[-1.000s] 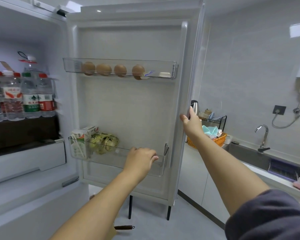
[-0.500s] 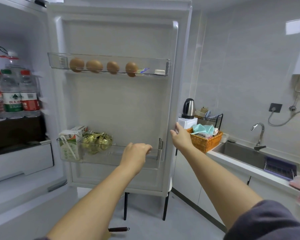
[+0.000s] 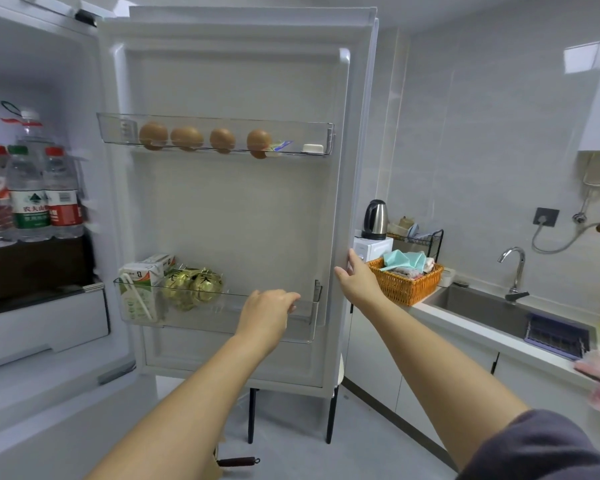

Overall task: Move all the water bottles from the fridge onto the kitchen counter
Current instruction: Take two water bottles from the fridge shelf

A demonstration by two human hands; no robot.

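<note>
The fridge door (image 3: 236,216) stands wide open in front of me. Several clear water bottles (image 3: 28,195) with red and green caps stand on a shelf inside the fridge at the far left, with a larger jug (image 3: 28,128) behind them. My left hand (image 3: 267,315) rests with curled fingers on the rim of the lower door bin (image 3: 222,315). My right hand (image 3: 355,278) lies flat against the door's outer edge, fingers straight. Neither hand holds a bottle. The kitchen counter (image 3: 471,332) runs along the right wall.
The upper door bin (image 3: 312,133) holds several eggs; the lower bin holds a milk carton (image 3: 139,285) and gold-wrapped items. On the counter sit an orange basket (image 3: 404,289), a kettle (image 3: 374,220), a dish rack and a sink (image 3: 482,310) with a tap. A black-legged stool stands behind the door.
The door has swung further open to the right, uncovering the kettle and basket. My right hand has slid down the door's edge; my left hand stays on the lower bin.
</note>
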